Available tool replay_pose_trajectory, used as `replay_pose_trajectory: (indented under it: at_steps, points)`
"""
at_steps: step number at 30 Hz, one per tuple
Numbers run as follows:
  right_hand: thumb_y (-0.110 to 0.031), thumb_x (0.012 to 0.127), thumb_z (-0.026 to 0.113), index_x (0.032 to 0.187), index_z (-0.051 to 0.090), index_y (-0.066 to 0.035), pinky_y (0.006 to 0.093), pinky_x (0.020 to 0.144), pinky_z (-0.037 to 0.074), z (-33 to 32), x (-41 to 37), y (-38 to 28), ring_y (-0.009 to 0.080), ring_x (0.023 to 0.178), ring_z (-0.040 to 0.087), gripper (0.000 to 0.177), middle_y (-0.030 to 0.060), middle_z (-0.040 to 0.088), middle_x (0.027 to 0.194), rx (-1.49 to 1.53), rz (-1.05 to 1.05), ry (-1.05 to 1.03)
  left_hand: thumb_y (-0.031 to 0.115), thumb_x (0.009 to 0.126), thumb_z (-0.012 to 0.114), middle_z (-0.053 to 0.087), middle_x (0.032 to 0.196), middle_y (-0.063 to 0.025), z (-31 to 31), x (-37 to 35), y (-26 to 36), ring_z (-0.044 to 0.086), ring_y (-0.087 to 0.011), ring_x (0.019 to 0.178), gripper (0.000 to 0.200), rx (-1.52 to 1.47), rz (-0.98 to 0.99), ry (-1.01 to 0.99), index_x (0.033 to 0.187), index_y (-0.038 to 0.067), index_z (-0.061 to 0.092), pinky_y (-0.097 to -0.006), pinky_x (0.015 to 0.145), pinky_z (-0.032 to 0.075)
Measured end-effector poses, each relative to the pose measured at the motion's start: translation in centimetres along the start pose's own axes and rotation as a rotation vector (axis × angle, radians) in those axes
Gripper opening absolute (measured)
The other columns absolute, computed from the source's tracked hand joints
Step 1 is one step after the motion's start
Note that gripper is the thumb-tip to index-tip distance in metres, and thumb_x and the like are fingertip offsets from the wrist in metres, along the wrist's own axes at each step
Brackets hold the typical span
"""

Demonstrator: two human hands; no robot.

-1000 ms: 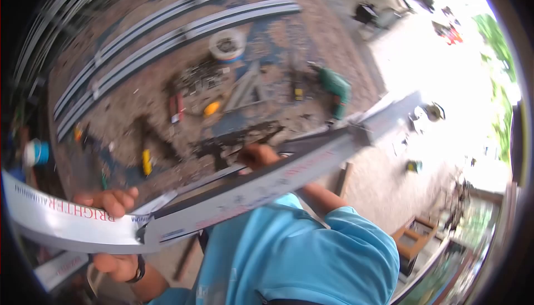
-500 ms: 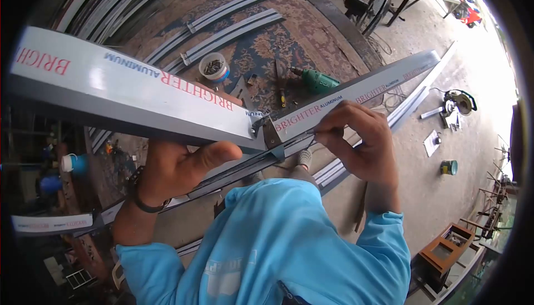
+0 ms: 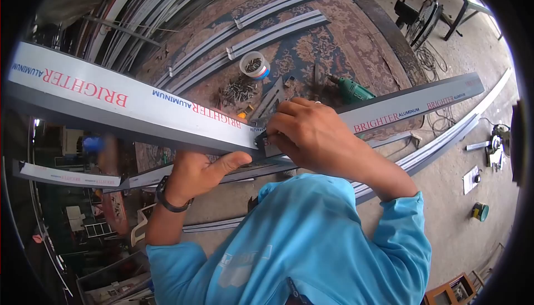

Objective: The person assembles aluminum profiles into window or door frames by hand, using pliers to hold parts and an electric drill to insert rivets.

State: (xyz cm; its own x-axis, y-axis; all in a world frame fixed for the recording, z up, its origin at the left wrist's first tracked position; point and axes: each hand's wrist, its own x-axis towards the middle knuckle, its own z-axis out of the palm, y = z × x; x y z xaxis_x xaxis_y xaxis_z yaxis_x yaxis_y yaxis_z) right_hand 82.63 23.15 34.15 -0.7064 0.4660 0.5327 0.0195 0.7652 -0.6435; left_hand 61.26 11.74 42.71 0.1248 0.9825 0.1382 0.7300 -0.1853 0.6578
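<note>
A long grey aluminum profile (image 3: 139, 107) with white BRIGHTER film slants in from the left. My left hand (image 3: 203, 174) supports it from below near its right end, thumb stretched along the edge and the other fingers mostly hidden behind it. A second filmed profile (image 3: 411, 107) runs off to the right, its inner end close to the first one's end. Over this meeting point is my right hand (image 3: 303, 132), fingers bent and pinched together at a small dark piece (image 3: 260, 138). Whatever lies between those fingertips is too small to make out.
Behind the joint, a patterned carpet (image 3: 334, 43) bears a tub of screws (image 3: 255, 65), loose screws (image 3: 239, 90), a green drill (image 3: 353, 89) and long metal strips (image 3: 278, 32). A fan (image 3: 425, 21) stands farther back. A circular saw (image 3: 497, 146) is at the right.
My right hand has moved left, from beside the joint onto it, with its fingers at the dark piece. The view has shifted, so the carpet and tools appear farther right.
</note>
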Motion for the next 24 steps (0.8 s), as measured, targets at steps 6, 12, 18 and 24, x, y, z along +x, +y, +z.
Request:
replay_pose_trajectory:
  at_steps: [6,12,18,24]
  points:
    - [-0.014,0.084,0.07,0.088,0.065,-0.002,0.0432,0.077,0.057,0.7,0.6,0.6,0.0331,0.091,0.067,0.014,0.0138,0.065,0.091,-0.076,0.006,-0.039,0.025,0.083,0.087,0.072,0.107,-0.0153,0.2,-0.2,0.2,0.067,-0.0307,0.098,0.035,0.082,0.006,0.011,0.104,0.0,0.073,-0.0404,0.09,0.052]
    - [-0.013,0.084,0.071,0.09,0.066,-0.004,0.0457,0.071,0.054,0.9,0.8,1.1,0.0343,0.086,0.064,0.012,0.0131,0.064,0.089,0.022,-0.014,0.017,0.025,0.084,0.087,0.073,0.104,-0.0146,0.9,-0.4,-0.9,0.069,-0.0298,0.098,0.034,0.173,-0.009,-0.084,0.105,0.001,0.073,-0.0408,0.09,0.053]
    - [-0.017,0.085,0.07,0.089,0.07,-0.008,0.0464,0.073,0.056,0.7,1.3,0.6,0.0364,0.087,0.068,0.01,0.0148,0.068,0.092,0.026,-0.031,0.028,0.034,0.084,0.084,0.072,0.106,-0.0172,0.9,-1.0,-2.0,0.069,-0.0335,0.1,0.041,0.23,0.006,-0.074,0.108,0.003,0.072,-0.0421,0.092,0.053]
    - [-0.015,0.082,0.071,0.086,0.067,-0.007,0.0455,0.071,0.056,0.4,1.2,0.5,0.0363,0.08,0.068,0.01,0.0138,0.067,0.083,-0.025,-0.063,-0.004,0.032,0.082,0.085,0.071,0.105,-0.0164,1.5,-1.0,-1.9,0.07,-0.0334,0.1,0.039,0.178,-0.008,-0.074,0.106,0.003,0.072,-0.0417,0.09,0.054]
